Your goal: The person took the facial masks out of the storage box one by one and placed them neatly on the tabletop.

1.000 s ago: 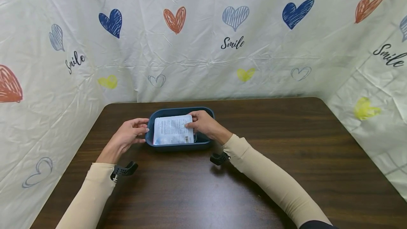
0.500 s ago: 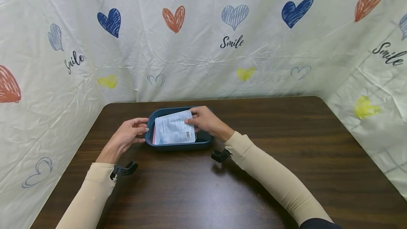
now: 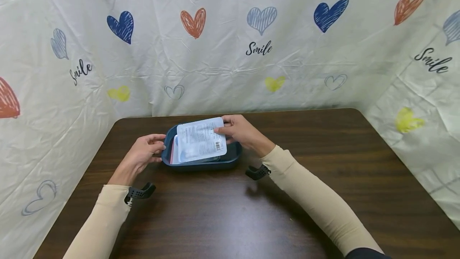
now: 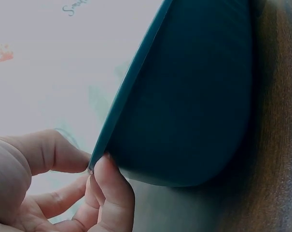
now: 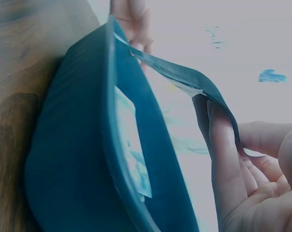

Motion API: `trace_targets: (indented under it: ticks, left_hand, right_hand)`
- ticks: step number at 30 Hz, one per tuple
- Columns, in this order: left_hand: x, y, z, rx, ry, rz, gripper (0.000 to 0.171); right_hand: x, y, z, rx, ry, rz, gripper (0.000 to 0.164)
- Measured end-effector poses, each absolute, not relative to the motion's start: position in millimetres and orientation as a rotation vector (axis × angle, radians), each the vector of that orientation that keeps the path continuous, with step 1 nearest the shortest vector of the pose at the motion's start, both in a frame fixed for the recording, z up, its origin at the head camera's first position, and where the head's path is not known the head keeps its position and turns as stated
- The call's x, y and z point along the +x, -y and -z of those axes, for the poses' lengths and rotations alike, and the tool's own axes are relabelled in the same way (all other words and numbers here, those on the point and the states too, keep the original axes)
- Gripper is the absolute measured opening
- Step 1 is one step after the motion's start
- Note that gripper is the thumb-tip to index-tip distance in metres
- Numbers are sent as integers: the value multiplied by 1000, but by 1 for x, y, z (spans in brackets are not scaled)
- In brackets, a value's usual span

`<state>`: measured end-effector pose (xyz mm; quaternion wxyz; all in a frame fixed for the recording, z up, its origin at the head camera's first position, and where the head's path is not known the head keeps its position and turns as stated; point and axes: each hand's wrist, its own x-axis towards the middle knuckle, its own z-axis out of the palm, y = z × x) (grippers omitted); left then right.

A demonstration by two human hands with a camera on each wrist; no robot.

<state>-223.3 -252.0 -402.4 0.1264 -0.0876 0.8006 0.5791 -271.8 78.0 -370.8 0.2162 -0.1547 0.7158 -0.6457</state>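
A dark blue oval bin (image 3: 205, 167) stands near the table's far edge. My left hand (image 3: 141, 153) pinches its left rim between thumb and fingers, as the left wrist view shows on the bin's wall (image 4: 189, 96). My right hand (image 3: 246, 133) pinches the right edge of a flat pale blue pouch (image 3: 201, 141) with small print and a barcode. That pouch is tilted over the bin; in the right wrist view it bends, its edge (image 5: 184, 75) above the rim. Beneath it, another pale packet and a pink edge (image 3: 173, 153) show inside, mostly hidden.
The dark wooden table (image 3: 208, 219) carries the bin. A white curtain (image 3: 223, 87) printed with hearts and "Smile" hangs behind the table and at both sides. Black straps (image 3: 141, 192) with cameras sit on both wrists.
My right hand has lifted the pouch up and to the right, tilting it and uncovering the packets underneath. My left hand stays at the rim.
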Motion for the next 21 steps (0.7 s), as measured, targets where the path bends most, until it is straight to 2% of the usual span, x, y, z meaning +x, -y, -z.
trace_targets:
  ticks: [21]
  left_hand:
    - [-226, 251, 404, -256, -2341, -1709, 52]
  right_hand:
    - [-270, -145, 349, -325, -1875, 1890, 35]
